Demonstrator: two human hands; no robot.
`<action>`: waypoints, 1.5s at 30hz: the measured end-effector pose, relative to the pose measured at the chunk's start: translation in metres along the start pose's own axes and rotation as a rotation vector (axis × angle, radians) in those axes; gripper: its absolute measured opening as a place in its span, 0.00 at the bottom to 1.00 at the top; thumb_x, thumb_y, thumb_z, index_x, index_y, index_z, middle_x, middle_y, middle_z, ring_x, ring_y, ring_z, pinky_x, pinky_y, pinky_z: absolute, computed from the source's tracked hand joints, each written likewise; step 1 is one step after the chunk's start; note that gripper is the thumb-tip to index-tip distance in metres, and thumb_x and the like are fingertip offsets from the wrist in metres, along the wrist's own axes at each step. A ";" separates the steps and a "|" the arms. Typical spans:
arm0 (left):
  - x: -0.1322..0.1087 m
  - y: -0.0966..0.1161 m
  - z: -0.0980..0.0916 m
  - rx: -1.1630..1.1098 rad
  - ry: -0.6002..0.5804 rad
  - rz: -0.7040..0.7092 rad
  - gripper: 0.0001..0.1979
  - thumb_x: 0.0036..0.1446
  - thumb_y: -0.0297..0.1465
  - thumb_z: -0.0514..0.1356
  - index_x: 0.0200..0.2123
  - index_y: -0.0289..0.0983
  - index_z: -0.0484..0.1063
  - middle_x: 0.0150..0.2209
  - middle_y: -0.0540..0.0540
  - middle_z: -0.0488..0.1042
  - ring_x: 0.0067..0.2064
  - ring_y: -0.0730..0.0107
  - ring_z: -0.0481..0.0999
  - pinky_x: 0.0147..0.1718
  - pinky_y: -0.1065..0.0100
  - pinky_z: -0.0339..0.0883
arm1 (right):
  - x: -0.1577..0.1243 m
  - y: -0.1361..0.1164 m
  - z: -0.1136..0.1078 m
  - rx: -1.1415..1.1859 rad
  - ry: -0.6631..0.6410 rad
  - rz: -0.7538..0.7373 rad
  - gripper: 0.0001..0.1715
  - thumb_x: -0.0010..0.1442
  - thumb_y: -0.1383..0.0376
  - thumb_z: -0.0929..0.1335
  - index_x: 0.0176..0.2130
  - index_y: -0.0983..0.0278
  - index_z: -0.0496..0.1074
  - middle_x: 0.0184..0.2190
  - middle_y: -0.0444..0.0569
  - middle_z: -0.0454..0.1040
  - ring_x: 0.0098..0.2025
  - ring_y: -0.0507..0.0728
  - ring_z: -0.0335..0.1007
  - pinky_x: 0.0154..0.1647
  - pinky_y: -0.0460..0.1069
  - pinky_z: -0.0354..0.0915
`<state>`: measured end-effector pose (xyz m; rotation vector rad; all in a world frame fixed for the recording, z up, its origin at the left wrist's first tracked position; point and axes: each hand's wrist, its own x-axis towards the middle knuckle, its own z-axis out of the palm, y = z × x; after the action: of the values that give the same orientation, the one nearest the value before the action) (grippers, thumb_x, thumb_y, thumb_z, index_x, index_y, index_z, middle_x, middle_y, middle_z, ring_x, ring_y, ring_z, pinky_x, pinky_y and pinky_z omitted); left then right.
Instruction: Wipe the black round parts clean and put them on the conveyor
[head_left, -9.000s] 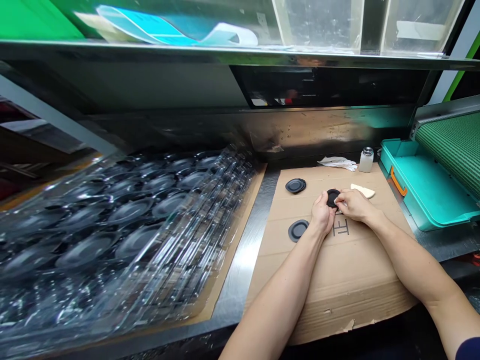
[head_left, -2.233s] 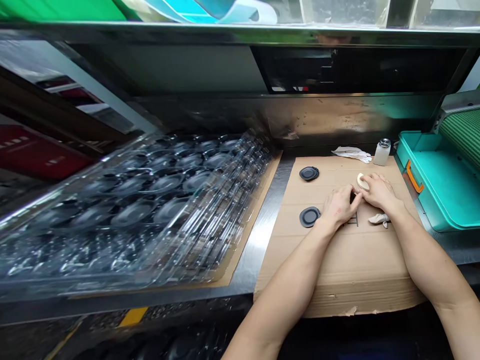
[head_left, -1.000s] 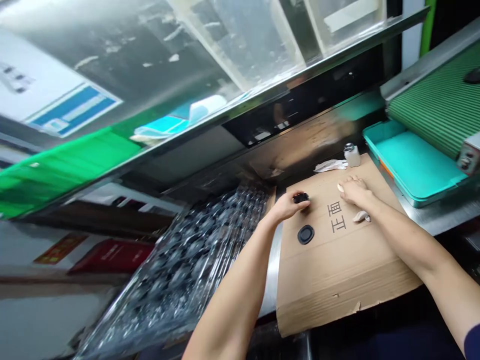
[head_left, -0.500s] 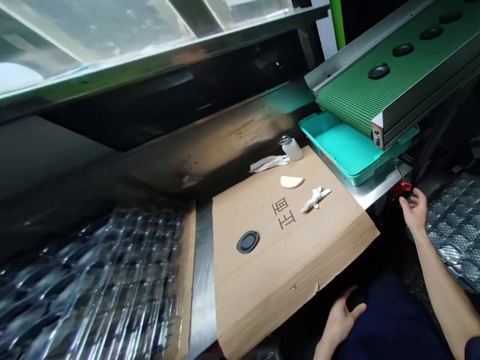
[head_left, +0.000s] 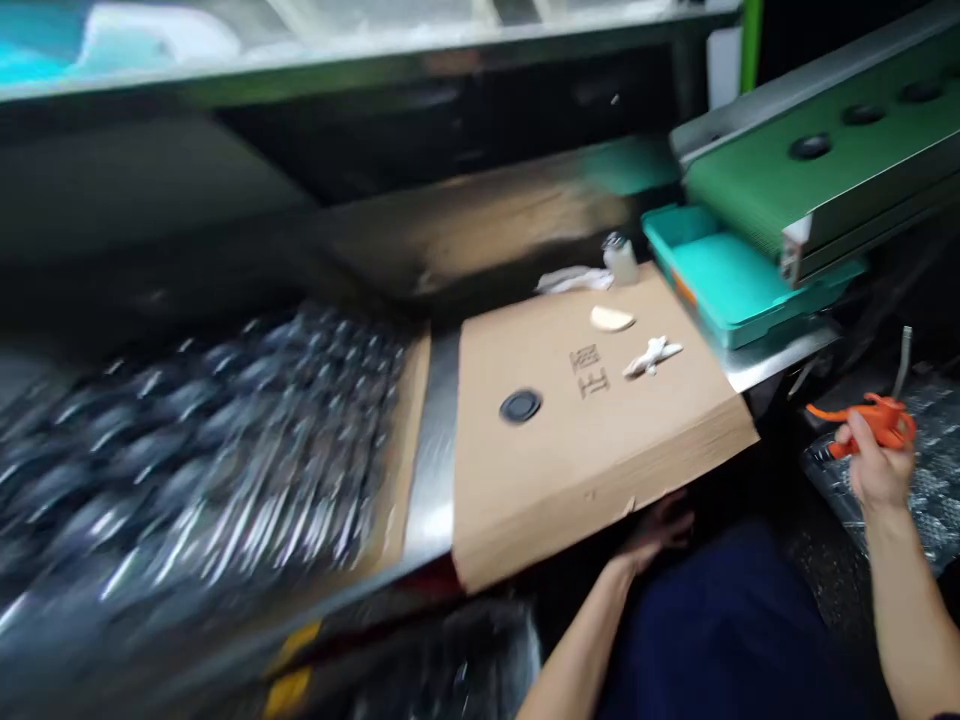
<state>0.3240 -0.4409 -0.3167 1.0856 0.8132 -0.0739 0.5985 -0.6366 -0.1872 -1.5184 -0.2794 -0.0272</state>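
My right hand (head_left: pixel 883 465) is wrapped round an orange air gun (head_left: pixel 885 422) with a metal nozzle pointing up, right of the table. My left hand (head_left: pixel 661 528) is below the front edge of the cardboard (head_left: pixel 555 470), partly in shadow, fingers spread and holding nothing visible. On the cardboard lie a round black part (head_left: pixel 520 405), a pale half-round piece (head_left: pixel 612 319) and a white bundled object (head_left: pixel 652 356).
Clear trays of dark parts (head_left: pixel 172 430) fill the left. A bottle (head_left: pixel 621 260) and white cloth (head_left: pixel 574 280) stand behind. A green conveyor (head_left: pixel 780 185) carries black parts above a teal tray (head_left: pixel 772 325). More clear trays (head_left: pixel 937 440) lie low right.
My right hand has taken hold of the orange air gun and brought it up to the right. My left hand has moved to the cardboard's front edge. The view has turned left.
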 end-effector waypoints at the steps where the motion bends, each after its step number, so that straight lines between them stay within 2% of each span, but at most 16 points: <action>1: 0.005 -0.006 -0.004 -0.156 0.033 -0.027 0.32 0.56 0.43 0.70 0.61 0.38 0.69 0.54 0.36 0.77 0.49 0.51 0.80 0.55 0.44 0.72 | -0.028 -0.013 -0.011 -0.121 -0.140 0.066 0.29 0.57 0.46 0.75 0.51 0.60 0.74 0.29 0.45 0.76 0.26 0.55 0.71 0.29 0.51 0.72; 3: 0.018 -0.020 -0.013 -0.397 0.132 -0.053 0.24 0.63 0.44 0.64 0.56 0.36 0.72 0.49 0.38 0.78 0.45 0.60 0.82 0.55 0.50 0.73 | -0.077 -0.030 -0.031 -0.431 -0.517 0.217 0.31 0.60 0.44 0.72 0.56 0.58 0.74 0.32 0.48 0.79 0.29 0.58 0.75 0.28 0.50 0.72; 4: 0.026 -0.028 -0.017 -0.478 0.176 -0.071 0.22 0.64 0.44 0.63 0.54 0.36 0.72 0.46 0.39 0.79 0.43 0.62 0.82 0.54 0.52 0.74 | -0.098 -0.034 -0.036 -0.570 -0.730 0.267 0.30 0.61 0.43 0.71 0.54 0.57 0.76 0.32 0.49 0.80 0.29 0.58 0.77 0.30 0.51 0.72; 6: 0.041 -0.040 -0.022 -0.635 0.222 -0.097 0.20 0.65 0.45 0.63 0.51 0.36 0.73 0.41 0.40 0.79 0.42 0.63 0.82 0.52 0.54 0.76 | -0.134 -0.032 -0.036 -0.874 -1.116 0.262 0.25 0.66 0.42 0.65 0.43 0.58 0.78 0.30 0.49 0.81 0.32 0.61 0.79 0.34 0.51 0.71; 7: 0.047 -0.044 -0.021 -0.709 0.229 -0.104 0.20 0.64 0.45 0.64 0.50 0.36 0.74 0.40 0.40 0.79 0.42 0.63 0.82 0.51 0.54 0.76 | -0.148 -0.028 -0.030 -1.039 -1.256 0.222 0.25 0.69 0.44 0.62 0.39 0.58 0.77 0.29 0.50 0.80 0.32 0.62 0.79 0.35 0.52 0.70; 9: 0.055 -0.047 -0.016 -0.809 0.233 -0.104 0.19 0.64 0.45 0.64 0.47 0.34 0.74 0.39 0.39 0.79 0.42 0.62 0.82 0.50 0.55 0.77 | -0.168 -0.020 -0.010 -1.304 -1.387 0.120 0.27 0.72 0.47 0.58 0.37 0.60 0.75 0.29 0.53 0.80 0.35 0.65 0.81 0.37 0.53 0.68; 12: 0.057 -0.040 -0.009 -0.816 0.231 -0.084 0.17 0.67 0.43 0.61 0.46 0.34 0.74 0.37 0.39 0.80 0.41 0.63 0.82 0.48 0.56 0.78 | -0.172 -0.011 0.021 -1.462 -1.421 0.050 0.28 0.74 0.48 0.57 0.39 0.62 0.75 0.34 0.57 0.82 0.40 0.68 0.82 0.40 0.54 0.67; 14: 0.054 -0.034 -0.011 -0.782 0.217 -0.073 0.16 0.67 0.43 0.61 0.46 0.34 0.75 0.36 0.40 0.80 0.39 0.63 0.83 0.46 0.56 0.79 | -0.167 -0.010 0.032 -1.488 -1.416 0.056 0.28 0.74 0.48 0.57 0.39 0.62 0.75 0.36 0.58 0.82 0.42 0.69 0.82 0.40 0.54 0.66; 18: 0.041 -0.033 -0.020 -0.606 0.272 0.041 0.21 0.59 0.44 0.69 0.47 0.34 0.77 0.37 0.40 0.81 0.36 0.62 0.82 0.46 0.51 0.78 | -0.161 -0.009 0.036 -1.483 -1.418 0.070 0.29 0.74 0.47 0.56 0.38 0.61 0.74 0.37 0.56 0.82 0.43 0.69 0.81 0.39 0.53 0.65; 22: 0.027 -0.046 -0.018 -0.397 0.351 0.260 0.26 0.43 0.34 0.79 0.47 0.36 0.80 0.41 0.40 0.82 0.47 0.56 0.81 0.56 0.53 0.72 | -0.158 -0.006 0.040 -1.463 -1.425 0.105 0.30 0.73 0.45 0.56 0.39 0.59 0.75 0.38 0.55 0.83 0.44 0.69 0.81 0.39 0.53 0.63; 26: 0.022 -0.056 -0.010 -0.236 0.367 0.401 0.28 0.41 0.31 0.79 0.48 0.37 0.81 0.46 0.40 0.82 0.52 0.55 0.79 0.61 0.53 0.68 | -0.156 -0.003 0.048 -1.464 -1.419 0.111 0.30 0.72 0.45 0.56 0.37 0.60 0.75 0.37 0.55 0.82 0.44 0.68 0.81 0.38 0.53 0.63; 28: 0.025 -0.057 -0.009 -0.317 0.390 0.349 0.24 0.45 0.35 0.77 0.46 0.36 0.81 0.45 0.40 0.82 0.49 0.56 0.80 0.58 0.52 0.71 | -0.157 -0.003 0.051 -1.476 -1.410 0.113 0.30 0.72 0.45 0.56 0.37 0.59 0.74 0.37 0.54 0.82 0.44 0.68 0.81 0.38 0.52 0.63; 32: 0.033 -0.054 -0.016 -0.714 0.356 0.113 0.20 0.57 0.43 0.70 0.46 0.34 0.78 0.40 0.39 0.81 0.40 0.58 0.82 0.46 0.50 0.79 | -0.161 -0.001 0.052 -1.485 -1.432 0.101 0.29 0.73 0.45 0.56 0.38 0.60 0.74 0.38 0.55 0.83 0.44 0.67 0.81 0.38 0.52 0.63; 35: 0.033 -0.050 -0.024 -0.899 0.310 0.032 0.16 0.63 0.40 0.65 0.46 0.33 0.77 0.41 0.37 0.81 0.41 0.59 0.83 0.48 0.50 0.79 | -0.163 0.000 0.052 -1.490 -1.448 0.086 0.29 0.73 0.46 0.56 0.37 0.60 0.74 0.37 0.55 0.82 0.43 0.66 0.81 0.38 0.52 0.63; 40: 0.027 -0.047 -0.026 -0.981 0.298 -0.015 0.12 0.68 0.35 0.60 0.46 0.32 0.77 0.42 0.35 0.81 0.44 0.60 0.83 0.53 0.50 0.77 | -0.164 0.001 0.052 -1.464 -1.450 0.070 0.29 0.74 0.46 0.56 0.36 0.61 0.74 0.36 0.55 0.82 0.42 0.66 0.81 0.38 0.52 0.63; 45: 0.026 -0.048 -0.024 -0.946 0.257 -0.035 0.14 0.68 0.39 0.60 0.44 0.33 0.77 0.40 0.36 0.82 0.43 0.60 0.83 0.50 0.54 0.79 | -0.165 -0.002 0.054 -1.452 -1.439 0.078 0.29 0.73 0.46 0.57 0.36 0.61 0.74 0.36 0.55 0.82 0.42 0.66 0.81 0.37 0.51 0.63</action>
<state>0.3089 -0.4371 -0.3746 0.1830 0.9452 0.3969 0.4300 -0.6094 -0.2164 -2.7308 -1.5851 1.1984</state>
